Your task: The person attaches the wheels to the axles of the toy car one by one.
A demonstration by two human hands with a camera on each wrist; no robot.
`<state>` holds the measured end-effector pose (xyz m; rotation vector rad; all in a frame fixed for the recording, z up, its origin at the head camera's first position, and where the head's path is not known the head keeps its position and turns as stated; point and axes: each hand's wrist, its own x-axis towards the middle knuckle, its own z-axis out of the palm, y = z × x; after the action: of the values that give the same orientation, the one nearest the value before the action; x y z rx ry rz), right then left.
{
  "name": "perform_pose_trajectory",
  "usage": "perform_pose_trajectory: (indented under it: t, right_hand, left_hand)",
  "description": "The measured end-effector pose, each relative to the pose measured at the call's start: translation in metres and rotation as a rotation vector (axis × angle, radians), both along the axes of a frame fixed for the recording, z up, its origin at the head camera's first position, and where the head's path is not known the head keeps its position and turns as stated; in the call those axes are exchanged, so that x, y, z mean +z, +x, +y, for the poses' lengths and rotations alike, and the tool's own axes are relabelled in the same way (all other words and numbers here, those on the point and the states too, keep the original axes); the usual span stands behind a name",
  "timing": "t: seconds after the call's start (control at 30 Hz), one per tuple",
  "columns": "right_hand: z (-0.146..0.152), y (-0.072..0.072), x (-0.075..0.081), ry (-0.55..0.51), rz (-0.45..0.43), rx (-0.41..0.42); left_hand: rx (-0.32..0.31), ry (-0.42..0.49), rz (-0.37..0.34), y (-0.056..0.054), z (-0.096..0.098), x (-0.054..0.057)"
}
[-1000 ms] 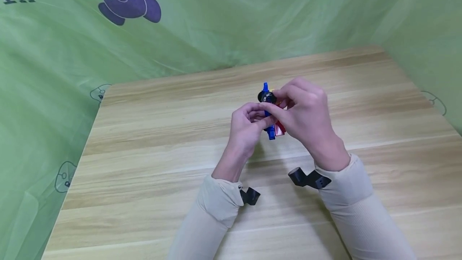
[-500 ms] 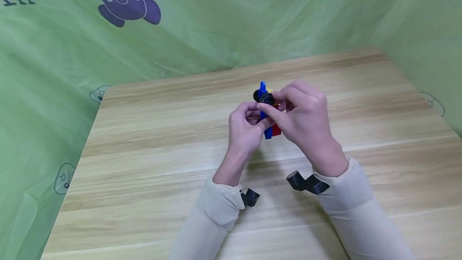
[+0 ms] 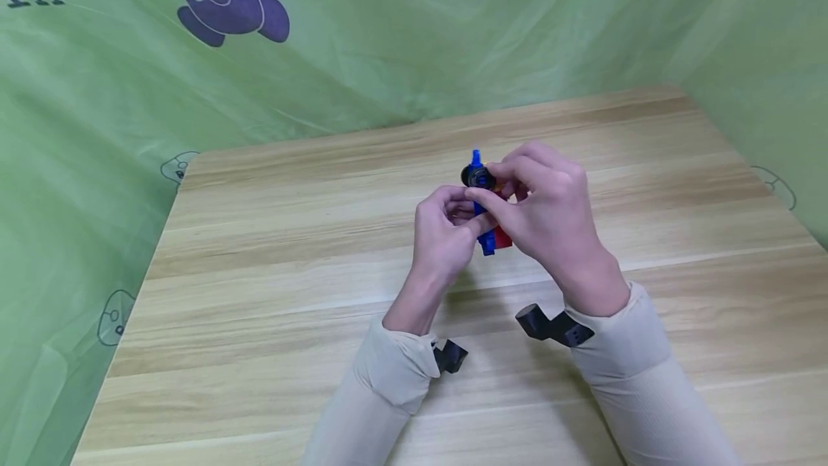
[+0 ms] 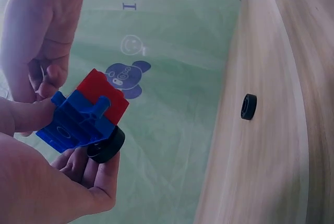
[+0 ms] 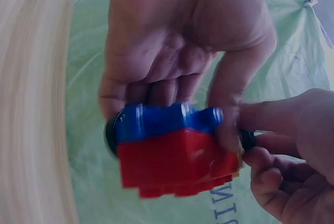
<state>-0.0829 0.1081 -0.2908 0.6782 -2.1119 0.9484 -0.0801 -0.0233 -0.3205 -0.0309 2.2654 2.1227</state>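
Note:
A toy car of red and blue building blocks [image 4: 96,109] with black wheels is held up above the table. My left hand [image 3: 443,229] grips its blue base, with the fingers near the lower black wheel [image 4: 107,146]. From the upper right, my right hand [image 3: 550,200] pinches the upper black wheel [image 3: 480,177] between thumb and index finger. In the right wrist view that wheel shows only partly between the fingertips, and a bit of yellow peeks out beside the red block [image 5: 177,164].
A loose black wheel [image 4: 249,106] stands on edge on the wooden table [image 3: 272,279], seen only in the left wrist view. A green printed curtain [image 3: 362,63] hangs behind the table and along its sides.
Both hands stay on the toy car. It shifts slightly left and then back right, and the upper wheel's angle changes a little.

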Motion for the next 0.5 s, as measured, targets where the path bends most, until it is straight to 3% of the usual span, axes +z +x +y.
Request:
perform_pose_trajectory:
  t: [0.5]
  right_hand:
    - [-0.0006, -0.0019, -0.0037, 0.013, -0.019, -0.063]
  left_hand:
    - [0.017, 0.014, -0.026, -0.0015, 0.0002, -0.0008]
